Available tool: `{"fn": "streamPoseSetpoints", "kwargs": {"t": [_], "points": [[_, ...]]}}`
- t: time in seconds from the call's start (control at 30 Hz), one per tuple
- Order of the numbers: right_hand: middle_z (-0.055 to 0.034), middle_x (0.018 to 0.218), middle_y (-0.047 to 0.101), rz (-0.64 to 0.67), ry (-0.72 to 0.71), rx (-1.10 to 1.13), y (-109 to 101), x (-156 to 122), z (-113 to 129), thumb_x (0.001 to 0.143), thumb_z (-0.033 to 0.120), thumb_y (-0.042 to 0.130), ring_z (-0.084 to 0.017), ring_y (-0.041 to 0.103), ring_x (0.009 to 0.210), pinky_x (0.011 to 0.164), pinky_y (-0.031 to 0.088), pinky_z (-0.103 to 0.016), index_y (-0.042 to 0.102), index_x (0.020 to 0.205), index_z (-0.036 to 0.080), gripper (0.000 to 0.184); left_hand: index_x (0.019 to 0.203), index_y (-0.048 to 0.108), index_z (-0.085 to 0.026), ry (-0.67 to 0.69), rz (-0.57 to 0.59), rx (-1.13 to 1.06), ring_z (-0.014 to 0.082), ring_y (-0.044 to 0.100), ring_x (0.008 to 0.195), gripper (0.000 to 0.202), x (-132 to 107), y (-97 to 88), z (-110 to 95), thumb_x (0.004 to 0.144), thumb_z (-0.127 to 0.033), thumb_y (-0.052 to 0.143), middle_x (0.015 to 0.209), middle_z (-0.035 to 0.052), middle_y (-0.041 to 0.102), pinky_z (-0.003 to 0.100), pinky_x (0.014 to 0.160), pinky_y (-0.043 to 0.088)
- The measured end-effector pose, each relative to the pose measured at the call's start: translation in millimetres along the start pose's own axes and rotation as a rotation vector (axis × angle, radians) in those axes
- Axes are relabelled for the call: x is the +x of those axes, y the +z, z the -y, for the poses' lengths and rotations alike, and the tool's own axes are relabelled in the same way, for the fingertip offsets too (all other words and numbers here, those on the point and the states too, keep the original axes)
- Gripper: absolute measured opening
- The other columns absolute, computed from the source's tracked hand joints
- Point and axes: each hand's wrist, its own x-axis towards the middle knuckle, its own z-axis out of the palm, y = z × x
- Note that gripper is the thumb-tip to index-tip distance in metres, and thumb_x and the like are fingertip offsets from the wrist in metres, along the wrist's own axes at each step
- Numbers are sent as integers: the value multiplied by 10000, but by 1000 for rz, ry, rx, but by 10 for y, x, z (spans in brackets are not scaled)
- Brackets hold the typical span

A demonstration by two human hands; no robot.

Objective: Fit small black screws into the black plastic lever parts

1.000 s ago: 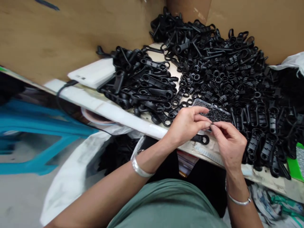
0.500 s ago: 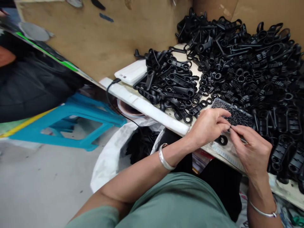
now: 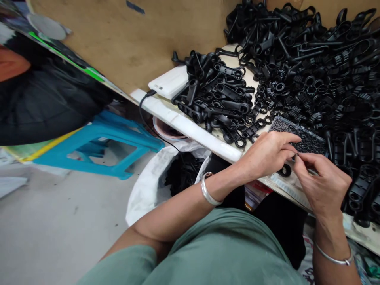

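Note:
My left hand (image 3: pixel 268 154) and my right hand (image 3: pixel 323 184) meet fingertip to fingertip at the near edge of the table, both pinched on something tiny and dark that I cannot make out. Just behind the fingers sits a clear shallow tray (image 3: pixel 299 136) filled with small black pieces. One black ring-ended plastic part (image 3: pixel 285 171) lies on the table under my hands. A big heap of black plastic link parts (image 3: pixel 311 71) covers the table beyond, with a smaller neat pile (image 3: pixel 218 95) to the left.
A white flat box (image 3: pixel 169 82) with a black cable (image 3: pixel 148 114) lies at the table's left corner. Cardboard walls (image 3: pixel 118 39) stand behind. Below the table hangs a white sack (image 3: pixel 151 182) holding black parts. A blue plastic stool (image 3: pixel 97 146) stands on the grey floor to the left.
The view has swung left and down, showing more floor and the stool. My hands have stayed pinched together in front of the tray.

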Motion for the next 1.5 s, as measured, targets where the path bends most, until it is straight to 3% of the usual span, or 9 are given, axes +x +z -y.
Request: {"fn": "streamPoseSetpoints", "kwargs": {"t": [0.13, 0.3, 0.47, 0.67, 0.87, 1.03, 1.23, 1.5], "points": [[1, 768, 731, 38, 135, 63, -77, -129, -47, 903, 187, 632, -142, 678, 619, 655, 573, -273, 680, 841, 228, 88, 1220, 636, -187, 107, 72, 372, 217, 707, 1070, 339, -156, -124, -32, 889, -119, 615, 1100, 65, 759, 316, 923, 521], [1, 780, 731, 198, 117, 68, -151, -361, -95, 914, 201, 608, -154, 692, 650, 672, 568, -272, 678, 824, 228, 117, 1025, 654, -171, 181, 189, 686, 213, 706, 945, 227, -316, -101, 129, 841, -48, 603, 956, 54, 752, 314, 823, 464], [0, 778, 724, 235, 68, 74, -144, -447, -54, 916, 174, 601, -152, 684, 640, 673, 564, -273, 671, 882, 231, 96, 998, 644, -169, 195, 153, 680, 198, 703, 855, 227, -358, 3, 247, 842, -28, 558, 890, 51, 748, 311, 774, 437], [-2, 789, 720, 238, 46, 68, -138, -447, -32, 926, 159, 603, -139, 673, 643, 668, 546, -258, 641, 900, 224, 80, 1061, 631, -172, 178, 181, 710, 205, 697, 948, 195, -311, 50, 148, 909, -83, 548, 954, 51, 754, 323, 807, 386], [-1, 787, 722, 244, 62, 70, -166, -481, -44, 924, 161, 588, -149, 688, 665, 672, 554, -268, 649, 888, 229, 99, 920, 648, -160, 221, 259, 756, 181, 662, 734, 214, -184, 166, 111, 853, -15, 505, 742, 31, 710, 325, 760, 358], [-6, 791, 726, 241, 87, 82, -163, -492, -42, 923, 169, 594, -157, 696, 677, 669, 554, -269, 663, 877, 227, 101, 843, 635, -154, 203, 243, 697, 147, 604, 616, 216, -197, 215, 179, 847, 6, 490, 636, 6, 665, 306, 720, 378], [-3, 792, 724, 232, 62, 61, -148, -491, -53, 929, 155, 603, -130, 683, 667, 675, 546, -241, 656, 885, 206, 86, 947, 625, -151, 221, 243, 664, 145, 664, 690, 139, -252, 203, 235, 911, -74, 516, 747, 5, 723, 298, 717, 410], [-2, 780, 707, 229, 34, 44, -136, -507, -45, 922, 118, 606, -113, 665, 645, 674, 540, -223, 631, 883, 189, 85, 915, 646, -159, 273, 218, 688, 161, 694, 745, 238, -274, 292, 255, 800, 13, 529, 793, 10, 742, 305, 703, 427]]}}
